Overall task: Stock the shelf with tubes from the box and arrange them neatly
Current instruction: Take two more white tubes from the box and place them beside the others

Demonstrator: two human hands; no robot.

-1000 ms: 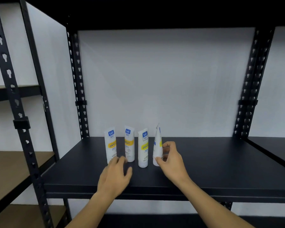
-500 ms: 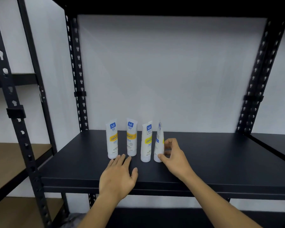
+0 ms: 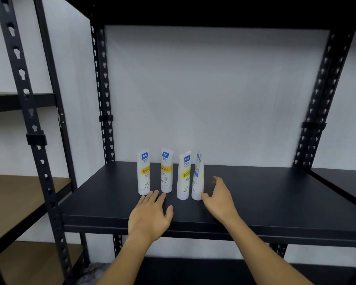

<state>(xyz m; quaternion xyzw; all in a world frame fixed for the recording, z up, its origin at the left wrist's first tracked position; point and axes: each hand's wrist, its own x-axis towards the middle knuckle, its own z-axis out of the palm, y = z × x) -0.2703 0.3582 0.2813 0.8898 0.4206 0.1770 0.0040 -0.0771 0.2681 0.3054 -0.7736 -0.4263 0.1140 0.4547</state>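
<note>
Several white tubes with blue and yellow labels stand cap-down in a row on the black shelf (image 3: 265, 194). The leftmost tube (image 3: 143, 174), the second tube (image 3: 166, 170) and the third tube (image 3: 183, 176) face forward. The rightmost tube (image 3: 197, 177) is turned sideways, showing its edge. My left hand (image 3: 150, 215) lies flat on the shelf, its fingertips just in front of the leftmost two tubes. My right hand (image 3: 219, 199) is spread open beside the rightmost tube; its thumb is at the tube's base and its fingers stand apart from the tube.
Black perforated uprights (image 3: 103, 95) frame the shelf on both sides, and a dark shelf closes it above. A neighbouring rack at the left has wooden boards (image 3: 14, 200). The white wall is behind. No box is in view.
My right hand has let go of the rightmost tube and opened beside it. My left hand has stayed flat on the shelf. The camera has shifted a little.
</note>
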